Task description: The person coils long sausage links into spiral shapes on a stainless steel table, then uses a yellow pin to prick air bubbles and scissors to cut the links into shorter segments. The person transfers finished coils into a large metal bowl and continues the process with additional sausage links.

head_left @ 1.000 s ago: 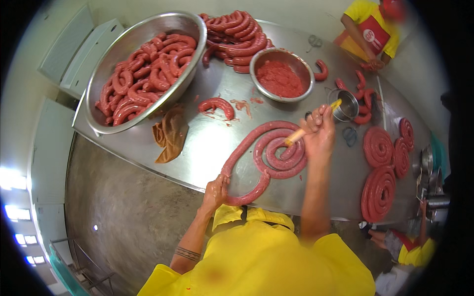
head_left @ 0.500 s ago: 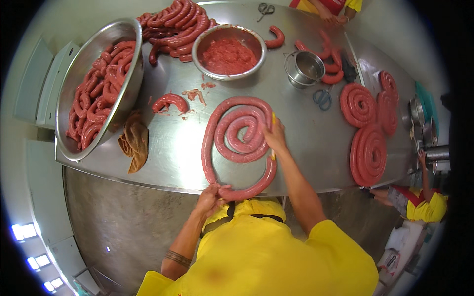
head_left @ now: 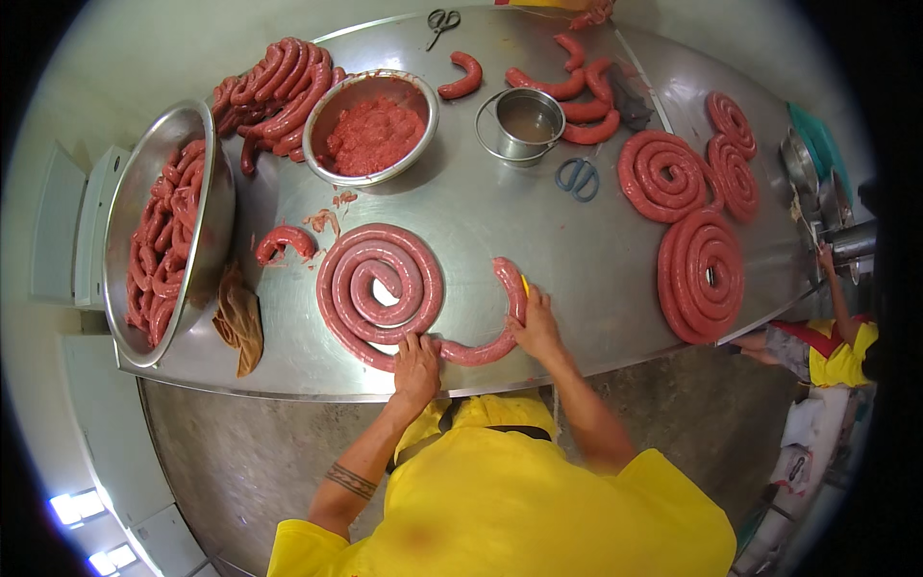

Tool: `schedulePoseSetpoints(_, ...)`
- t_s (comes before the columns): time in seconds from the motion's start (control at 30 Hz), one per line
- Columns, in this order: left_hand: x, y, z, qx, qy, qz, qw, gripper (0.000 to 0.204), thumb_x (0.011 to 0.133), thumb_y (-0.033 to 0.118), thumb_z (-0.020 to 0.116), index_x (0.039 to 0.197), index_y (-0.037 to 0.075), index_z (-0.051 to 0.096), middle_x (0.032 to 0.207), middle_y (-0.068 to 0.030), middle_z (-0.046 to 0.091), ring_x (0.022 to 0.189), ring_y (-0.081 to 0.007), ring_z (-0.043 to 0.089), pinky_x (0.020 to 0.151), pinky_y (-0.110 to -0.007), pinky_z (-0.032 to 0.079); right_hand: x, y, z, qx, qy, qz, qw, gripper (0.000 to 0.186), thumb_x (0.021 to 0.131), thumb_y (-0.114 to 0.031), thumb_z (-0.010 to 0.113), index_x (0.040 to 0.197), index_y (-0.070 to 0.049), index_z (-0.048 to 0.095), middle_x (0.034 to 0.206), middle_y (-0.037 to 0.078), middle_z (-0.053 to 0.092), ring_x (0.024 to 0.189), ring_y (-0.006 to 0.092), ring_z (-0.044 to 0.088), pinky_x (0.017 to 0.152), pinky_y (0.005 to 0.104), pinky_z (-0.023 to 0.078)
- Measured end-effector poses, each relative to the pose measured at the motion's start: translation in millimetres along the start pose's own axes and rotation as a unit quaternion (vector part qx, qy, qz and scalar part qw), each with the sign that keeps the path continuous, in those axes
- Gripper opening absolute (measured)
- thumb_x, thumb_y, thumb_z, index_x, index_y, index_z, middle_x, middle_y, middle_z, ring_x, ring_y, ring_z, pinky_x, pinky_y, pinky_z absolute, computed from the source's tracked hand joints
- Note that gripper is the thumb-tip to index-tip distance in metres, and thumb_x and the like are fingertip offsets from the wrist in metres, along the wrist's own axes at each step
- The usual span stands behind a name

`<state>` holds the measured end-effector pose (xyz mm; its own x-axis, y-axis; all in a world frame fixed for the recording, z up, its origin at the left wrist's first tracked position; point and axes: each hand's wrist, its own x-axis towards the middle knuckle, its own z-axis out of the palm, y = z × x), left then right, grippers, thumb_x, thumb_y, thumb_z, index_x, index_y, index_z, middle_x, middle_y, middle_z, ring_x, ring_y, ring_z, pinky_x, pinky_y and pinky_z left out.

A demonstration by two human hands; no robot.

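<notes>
A spiral coil of pink sausage (head_left: 339, 288) lies on the steel table, with a length running off its lower side to the right and bending up. My left hand (head_left: 415, 365) is closed over that length beside the coil's lower edge. My right hand (head_left: 534, 327) grips the bent end section (head_left: 505, 281) together with a slim yellow tool (head_left: 525, 285), mostly hidden by fingers and sausage. A short curved sausage (head_left: 286, 238) and pale scraps (head_left: 322, 220) lie left of and above the coil.
A big steel bowl of sausages (head_left: 115, 269), brown cloth (head_left: 237, 322), sausage pile (head_left: 274, 87), bowl of minced meat (head_left: 370, 135), steel pot (head_left: 519, 125), blue scissors (head_left: 577, 179), black scissors (head_left: 442, 27), loose sausages (head_left: 538, 82) and several coils (head_left: 700, 274) surround my work. A co-worker (head_left: 835, 346) is at the right.
My right hand has come down from its raised position. The sausage's free length has swung out to the right of the coil. The head view has shifted, moving the table's contents within the picture.
</notes>
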<state>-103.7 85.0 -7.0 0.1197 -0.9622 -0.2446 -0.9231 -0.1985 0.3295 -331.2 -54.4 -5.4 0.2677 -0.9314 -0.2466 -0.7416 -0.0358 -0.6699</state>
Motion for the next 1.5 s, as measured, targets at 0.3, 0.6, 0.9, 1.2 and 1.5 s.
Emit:
schedulePoseSetpoints(0.3, 32, 24, -7, -0.351, -0.171, 0.274, 0.879, 0.012, 0.096, 0.007, 0.06, 0.099, -0.004, 0.065, 0.131, -0.0246, 0.055, 0.103, -0.0268, 0.063, 0.081, -0.039, 0.053, 133, -37, -25, 0.205, -0.095, -0.219, 0.949, 0.028, 0.103, -0.019, 0.05, 0.127, -0.005, 0.055, 0.097, 0.013, 0.059, 0.093, 0.0314, 0.061, 0.089, 0.0409, 0.051)
schedulePoseSetpoints(0.6, 74, 52, -51, -0.751, -0.435, -0.148, 0.474, 0.015, 0.106, 0.013, 0.05, 0.104, 0.003, 0.061, 0.057, 0.0045, 0.043, 0.044, -0.0044, 0.035, 0.058, -0.024, 0.047, 7, 27, -237, 0.692, 0.031, -0.038, 0.72, 0.022, 0.105, -0.026, 0.052, 0.123, -0.013, 0.052, 0.08, 0.0, 0.05, 0.074, 0.0159, 0.055, 0.077, 0.041, 0.053)
schedulePoseSetpoints(0.9, 56, 127, -8, -0.807, -0.269, -0.317, 0.42, 0.017, 0.105, 0.013, 0.05, 0.1, 0.0, 0.061, 0.082, -0.01, 0.07, 0.077, -0.0224, 0.069, 0.078, -0.038, 0.054, -160, 89, -112, 0.622, -0.175, 0.299, 0.702, 0.019, 0.105, -0.018, 0.05, 0.124, -0.013, 0.049, 0.077, 0.0, 0.051, 0.064, 0.0111, 0.05, 0.06, 0.0274, 0.044)
schedulePoseSetpoints(1.2, 66, 114, -42, -0.147, 0.151, 0.205, 0.956, 0.008, 0.092, 0.002, 0.061, 0.092, -0.005, 0.065, 0.122, -0.0298, 0.058, 0.119, -0.039, 0.052, 0.092, -0.048, 0.042, 15, -9, -66, 0.11, -0.087, -0.266, 0.954, 0.024, 0.099, -0.008, 0.052, 0.123, -0.006, 0.051, 0.093, 0.02, 0.064, 0.093, 0.0384, 0.065, 0.082, 0.0443, 0.05)
schedulePoseSetpoints(1.5, 82, 99, -66, -0.411, -0.181, 0.015, 0.893, 0.031, 0.106, 0.022, 0.05, 0.093, -0.003, 0.062, 0.073, -0.0087, 0.063, 0.07, -0.0149, 0.061, 0.063, -0.033, 0.046, 7, -49, -87, 0.2, -0.043, -0.178, 0.963, 0.023, 0.106, -0.022, 0.051, 0.117, -0.003, 0.055, 0.1, 0.007, 0.065, 0.093, 0.0161, 0.061, 0.089, 0.0319, 0.049)
